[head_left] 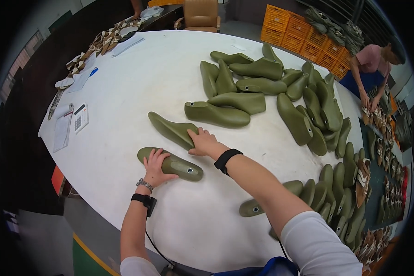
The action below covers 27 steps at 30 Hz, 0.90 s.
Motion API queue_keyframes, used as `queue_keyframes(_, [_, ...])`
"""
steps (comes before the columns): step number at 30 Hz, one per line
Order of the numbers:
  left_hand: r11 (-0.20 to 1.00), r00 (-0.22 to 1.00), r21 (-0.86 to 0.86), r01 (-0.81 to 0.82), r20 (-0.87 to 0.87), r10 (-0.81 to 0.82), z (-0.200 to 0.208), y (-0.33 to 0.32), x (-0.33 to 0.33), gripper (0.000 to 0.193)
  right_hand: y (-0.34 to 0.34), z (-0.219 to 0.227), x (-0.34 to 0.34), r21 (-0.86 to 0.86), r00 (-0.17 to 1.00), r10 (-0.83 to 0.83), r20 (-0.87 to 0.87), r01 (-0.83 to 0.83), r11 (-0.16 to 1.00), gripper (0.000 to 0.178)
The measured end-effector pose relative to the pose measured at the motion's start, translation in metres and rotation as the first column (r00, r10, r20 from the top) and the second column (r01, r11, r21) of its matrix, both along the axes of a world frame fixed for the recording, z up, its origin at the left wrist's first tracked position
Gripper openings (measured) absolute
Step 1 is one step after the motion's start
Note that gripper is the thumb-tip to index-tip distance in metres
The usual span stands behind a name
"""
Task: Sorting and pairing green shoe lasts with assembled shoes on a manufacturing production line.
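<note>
Two green shoe lasts lie on the white table in front of me. My left hand (156,168) rests over the nearer shoe last (184,169), fingers across its far side and thumb along its near side. A round metal-rimmed hole shows near its right end. Just beyond, my right hand (205,141) grips the right end of another shoe last (168,130), whose toe points up and left. Its fingers are partly hidden behind that last. To the right of this pair, further shoe lasts (218,115) lie close by.
Several loose lasts (262,69) cover the far right of the table (124,78); a row of lasts (326,184) stands at the near right. A calculator (81,118) and notepad (63,129) lie left. Orange crates (303,37) stand behind. A co-worker (372,69) handles shoes at right.
</note>
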<state>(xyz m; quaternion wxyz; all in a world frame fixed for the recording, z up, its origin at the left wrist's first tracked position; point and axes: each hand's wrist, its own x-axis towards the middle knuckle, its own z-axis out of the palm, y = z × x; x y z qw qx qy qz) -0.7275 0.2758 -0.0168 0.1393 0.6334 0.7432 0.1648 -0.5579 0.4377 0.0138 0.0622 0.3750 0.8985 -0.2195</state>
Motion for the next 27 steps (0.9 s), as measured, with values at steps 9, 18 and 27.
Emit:
queue_keyframes(9, [0.998, 0.999, 0.053, -0.045, -0.018, 0.046, -0.004, -0.007, 0.011, 0.084, -0.036, -0.007, 0.038, -0.064, 0.994, -0.099, -0.055, 0.096, 0.993, 0.083])
queue_keyframes(18, [0.69, -0.139, -0.137, -0.711, 0.989, 0.053, 0.016, -0.017, 0.188, 0.099, -0.063, 0.03, 0.191, -0.66, 0.951, -0.256, -0.175, 0.08, 0.747, 0.076])
queue_keyframes(27, [0.637, 0.37, 0.098, -0.764, 0.876, 0.309, -0.042, -0.019, 0.158, 0.084, -0.067, 0.069, 0.31, -0.987, 0.667, -0.745, 0.02, 0.133, 0.092, 0.048])
